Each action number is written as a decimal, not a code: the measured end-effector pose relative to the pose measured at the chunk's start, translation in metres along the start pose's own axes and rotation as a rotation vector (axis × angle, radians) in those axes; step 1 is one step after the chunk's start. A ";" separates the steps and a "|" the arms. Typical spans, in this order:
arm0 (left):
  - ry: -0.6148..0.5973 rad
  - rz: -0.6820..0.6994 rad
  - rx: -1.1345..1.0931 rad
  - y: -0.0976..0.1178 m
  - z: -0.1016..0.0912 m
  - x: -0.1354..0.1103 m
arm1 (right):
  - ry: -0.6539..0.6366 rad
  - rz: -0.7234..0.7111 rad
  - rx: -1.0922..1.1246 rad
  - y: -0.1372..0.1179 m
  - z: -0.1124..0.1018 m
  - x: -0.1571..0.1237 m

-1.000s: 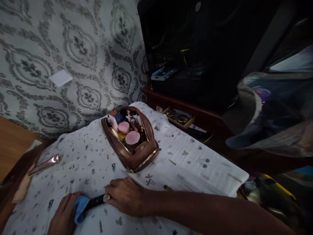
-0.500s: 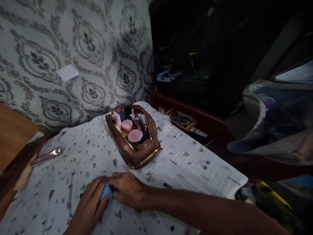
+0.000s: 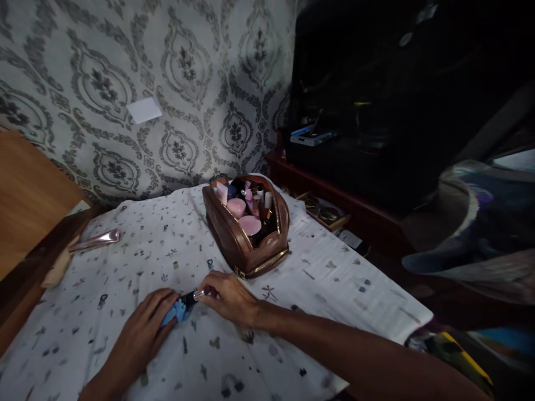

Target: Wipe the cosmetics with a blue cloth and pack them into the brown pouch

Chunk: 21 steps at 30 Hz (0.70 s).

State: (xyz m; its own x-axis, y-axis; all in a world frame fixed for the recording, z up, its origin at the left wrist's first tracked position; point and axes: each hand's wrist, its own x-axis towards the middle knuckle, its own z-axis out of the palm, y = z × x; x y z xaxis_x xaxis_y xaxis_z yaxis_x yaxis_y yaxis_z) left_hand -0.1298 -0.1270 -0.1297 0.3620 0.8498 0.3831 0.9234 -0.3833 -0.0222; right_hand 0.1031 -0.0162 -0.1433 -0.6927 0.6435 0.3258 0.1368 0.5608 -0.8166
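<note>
My left hand (image 3: 142, 326) is closed on a crumpled blue cloth (image 3: 175, 313), low over the patterned white sheet (image 3: 200, 351). Between my hands is a small black tube with a shiny silver end (image 3: 189, 298), which looks like a lipstick. Its black part rests against the cloth, while the fingertips of my right hand (image 3: 232, 301) pinch the silver end. Just beyond my right hand stands a brown cosmetic bag (image 3: 225, 236), unzipped. Inside it are pink round containers (image 3: 249, 225), a dark blue item (image 3: 229, 192) and several small bottles and tubes.
A shiny pink tube (image 3: 98, 240) lies at the sheet's left edge. On the right, an open drawer (image 3: 334, 223) holds small items below a large dark screen (image 3: 376, 72). A greyish plastic bag (image 3: 468, 267) hangs at far right. Patterned wallpaper (image 3: 184, 61) covers the wall behind.
The black tube with the silver end now shows between my hands, which have drawn slightly apart. More of the blue cloth is spread. The camera view has shifted left.
</note>
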 end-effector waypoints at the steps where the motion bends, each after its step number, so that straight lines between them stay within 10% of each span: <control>1: 0.007 -0.009 -0.004 -0.003 0.001 -0.003 | 0.016 -0.010 0.017 0.000 -0.001 0.000; 14: -0.064 -0.306 -0.330 -0.019 -0.013 -0.021 | 0.242 0.213 0.434 -0.018 0.002 -0.002; 21: 0.172 -0.469 -0.406 -0.007 -0.028 -0.017 | 0.350 0.272 0.489 -0.029 0.010 -0.007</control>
State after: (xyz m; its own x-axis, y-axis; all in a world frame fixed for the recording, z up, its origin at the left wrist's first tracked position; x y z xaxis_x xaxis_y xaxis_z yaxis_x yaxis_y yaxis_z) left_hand -0.1460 -0.1493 -0.1100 -0.1252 0.9030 0.4109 0.8443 -0.1205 0.5221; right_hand 0.0969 -0.0417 -0.1265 -0.3969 0.9063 0.1456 -0.1205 0.1058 -0.9871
